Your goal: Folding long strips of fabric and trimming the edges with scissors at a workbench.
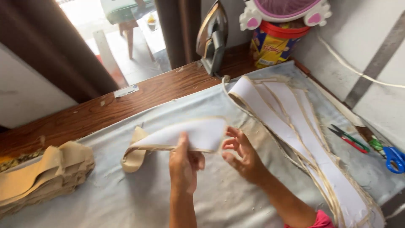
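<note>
My left hand (184, 162) pinches a long curved fabric strip (192, 134), white on top with a tan edge, and holds it just above the cloth-covered table (126, 194). The strip's far end curls down to the cloth at the left. My right hand (239, 154) is beside the strip's right end with fingers spread, touching or nearly touching its edge. A row of similar white strips (291, 122) lies fanned out to the right. A stack of tan fabric pieces (46, 175) sits at the left edge.
An iron (213, 38) stands upright on the wooden tabletop (139, 93) at the back. A yellow tub with a red rim (274, 42) stands beside it. Scissors (348, 138) and blue-handled scissors (394, 158) lie at the right, near the wall.
</note>
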